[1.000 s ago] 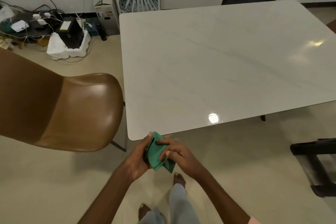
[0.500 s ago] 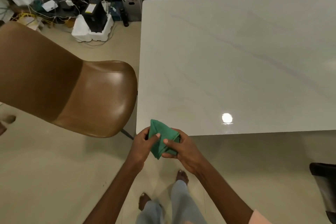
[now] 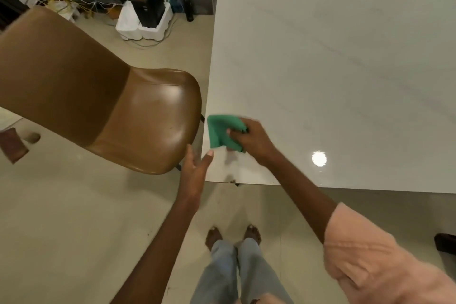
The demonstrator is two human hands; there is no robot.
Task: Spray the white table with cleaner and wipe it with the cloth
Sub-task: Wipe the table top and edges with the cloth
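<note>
Home: dining table (image 3: pixel 345 69), chair (image 3: pixel 103 96)

White table (image 3: pixel 345 81), green cloth (image 3: pixel 220 132) at its near-left corner.

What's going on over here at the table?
A person is wiping the white table. The right hand holds a green cloth down on the table's near left corner. The left hand is open and holds nothing, beside the table edge and a brown chair. No spray bottle is in view.

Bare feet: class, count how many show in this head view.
2: both stand side by side on the floor below the table's near edge, the left foot and the right foot. None seem hidden.
</note>
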